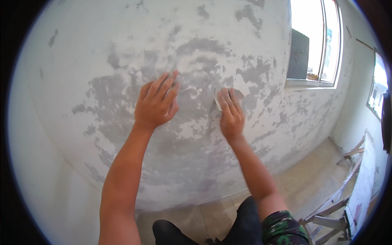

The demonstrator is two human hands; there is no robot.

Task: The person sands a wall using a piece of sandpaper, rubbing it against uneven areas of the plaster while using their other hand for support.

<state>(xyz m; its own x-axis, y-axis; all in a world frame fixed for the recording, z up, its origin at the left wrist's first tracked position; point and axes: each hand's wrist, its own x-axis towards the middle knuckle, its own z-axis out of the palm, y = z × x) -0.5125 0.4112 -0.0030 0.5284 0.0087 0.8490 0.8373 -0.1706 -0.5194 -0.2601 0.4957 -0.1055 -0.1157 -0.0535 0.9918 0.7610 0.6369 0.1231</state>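
Note:
A wall (pixel 183 131) with patchy white and grey plaster fills most of the view before me. My left hand (pixel 159 99) rests near or against it left of centre, fingers spread and pointing up, with nothing visible in it. My right hand (pixel 231 113), its fingers dusted white, presses a thin, pale sheet or pad (pixel 218 99) to the plaster right of centre. That sheet looks like sandpaper, but the fingers cover much of it, and its exact kind cannot be told.
At the upper right is a window (pixel 315 83) with a grey panel (pixel 298 55) on its left side. A white-stained wooden trestle or scaffold bench (pixel 363 180) stands at the lower right on the tiled floor (pixel 306 171). A second window (pixel 377 85) shows at the far right.

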